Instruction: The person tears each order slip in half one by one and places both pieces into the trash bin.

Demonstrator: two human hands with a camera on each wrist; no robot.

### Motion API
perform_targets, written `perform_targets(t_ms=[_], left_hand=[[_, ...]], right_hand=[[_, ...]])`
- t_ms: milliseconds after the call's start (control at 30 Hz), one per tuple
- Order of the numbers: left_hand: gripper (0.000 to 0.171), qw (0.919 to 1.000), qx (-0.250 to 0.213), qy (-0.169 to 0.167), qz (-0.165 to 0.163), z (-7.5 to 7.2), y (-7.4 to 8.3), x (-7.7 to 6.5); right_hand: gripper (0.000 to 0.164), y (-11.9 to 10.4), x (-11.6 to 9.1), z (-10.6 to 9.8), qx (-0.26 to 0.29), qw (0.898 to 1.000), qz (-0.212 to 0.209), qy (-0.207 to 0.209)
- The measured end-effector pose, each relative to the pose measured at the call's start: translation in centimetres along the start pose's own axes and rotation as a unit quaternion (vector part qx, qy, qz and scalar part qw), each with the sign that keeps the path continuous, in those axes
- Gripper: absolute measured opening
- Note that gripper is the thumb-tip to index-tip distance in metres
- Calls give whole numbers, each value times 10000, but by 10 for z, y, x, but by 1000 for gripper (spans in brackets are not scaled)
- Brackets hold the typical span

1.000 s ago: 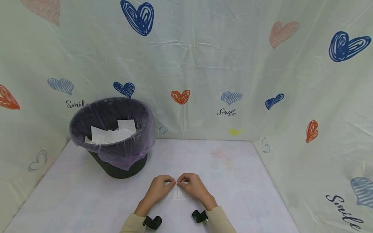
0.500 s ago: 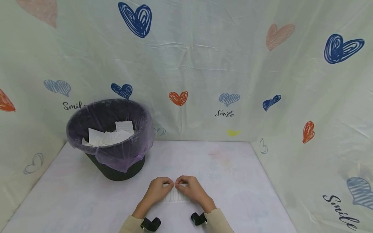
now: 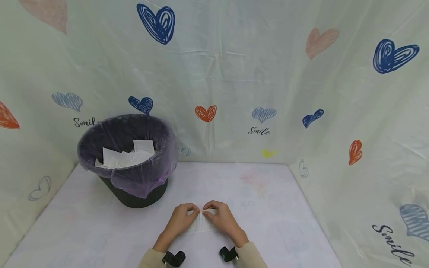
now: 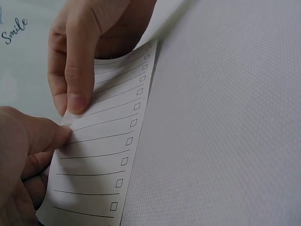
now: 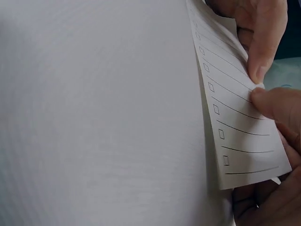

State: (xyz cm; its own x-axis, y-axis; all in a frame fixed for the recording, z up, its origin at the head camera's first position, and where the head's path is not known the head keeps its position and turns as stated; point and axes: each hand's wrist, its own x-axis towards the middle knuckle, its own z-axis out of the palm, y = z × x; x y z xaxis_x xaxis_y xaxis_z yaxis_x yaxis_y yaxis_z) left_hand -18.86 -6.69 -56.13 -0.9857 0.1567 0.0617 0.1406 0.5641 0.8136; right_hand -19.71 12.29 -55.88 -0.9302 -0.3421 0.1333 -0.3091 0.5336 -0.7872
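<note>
A white sheet of checklist paper [image 4: 101,141], printed with ruled lines and a row of small boxes, stands tilted over the table between both hands. My left hand [image 3: 181,220] pinches its upper edge between thumb and fingers, just left of the middle. Close beside it, my right hand [image 3: 222,219] pinches the same edge, the two thumbs [image 5: 277,103] almost meeting on the lined face. In the right wrist view the sheet's lower edge [image 5: 211,117] runs close along the white tabletop. The fingers behind the paper are partly hidden by it.
A dark bin [image 3: 144,201] lined with a purple plastic bag [image 3: 144,182] stands at the back left of the white table [image 3: 268,223]. Several white paper pieces [image 3: 129,158] lie in it. A heart-printed cloth [image 3: 228,82] surrounds the table at the back and sides.
The fingertips have drawn very slightly apart at the paper's upper edge. Both hands keep their pinch, and the head view has shifted a little.
</note>
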Motion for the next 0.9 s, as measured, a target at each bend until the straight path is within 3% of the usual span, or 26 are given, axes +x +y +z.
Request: perform_targets(t_ms=[233, 567, 900], left_hand=[[11, 9997, -185, 59, -117, -3, 0, -1], [10, 9980, -554, 296, -84, -2, 0, 1], [8, 9972, -651, 361, -45, -5, -1, 0]], right_hand=[[7, 0, 2, -2, 66, 9998, 158, 37], [7, 3, 2, -1, 424, 9982, 369, 211], [7, 2, 1, -1, 401, 9980, 394, 278]])
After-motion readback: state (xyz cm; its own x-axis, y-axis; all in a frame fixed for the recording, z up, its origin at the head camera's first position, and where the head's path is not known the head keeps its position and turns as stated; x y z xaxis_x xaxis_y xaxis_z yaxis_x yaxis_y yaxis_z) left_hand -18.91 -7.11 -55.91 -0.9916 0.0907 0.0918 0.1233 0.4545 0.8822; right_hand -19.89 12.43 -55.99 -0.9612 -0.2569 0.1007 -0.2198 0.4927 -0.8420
